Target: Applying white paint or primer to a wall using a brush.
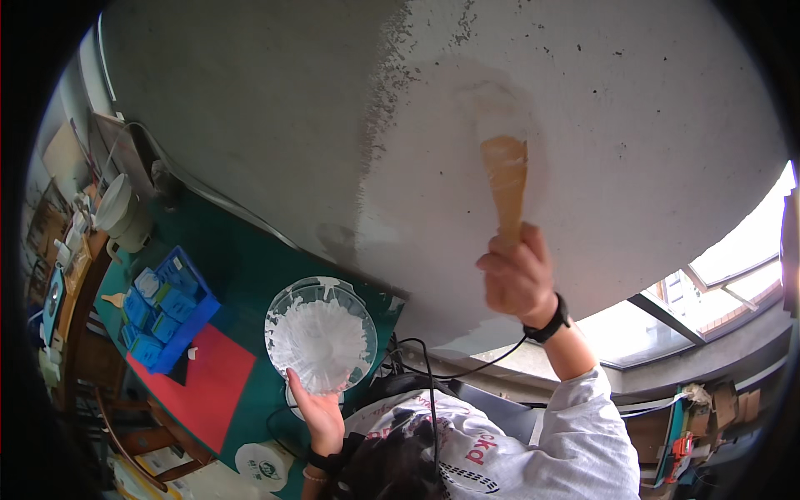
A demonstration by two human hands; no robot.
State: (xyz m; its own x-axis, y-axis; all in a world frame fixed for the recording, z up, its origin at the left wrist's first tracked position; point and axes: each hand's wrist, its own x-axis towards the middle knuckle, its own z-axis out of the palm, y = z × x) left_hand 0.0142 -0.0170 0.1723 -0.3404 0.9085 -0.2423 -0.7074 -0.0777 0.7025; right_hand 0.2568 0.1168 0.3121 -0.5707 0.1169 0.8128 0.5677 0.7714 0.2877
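My left hand (319, 409) supports a clear round plastic bowl (373, 340) from below, with the thumb at its near rim. White paste (319, 340) coats the inside of this bowl and is smeared up its sides. Raised in front of the wall, my right hand (517, 275) grips the narrow end of a yellow-orange plastic putty spatula (507, 178). Streaks of white paste mark its wide blade, which points up at the white wall (594, 187); whether it touches cannot be told. Around and above the blade, the wall has a darker, damp-looking patch (465, 81).
On the green table (237, 262) at the left are a blue crate (206, 309) of blue packages, a red sheet (219, 381) and a paper roll (262, 465). A wooden chair (140, 437) stands beside it. Black cable (431, 375) hangs before me; a window (662, 325) opens at right.
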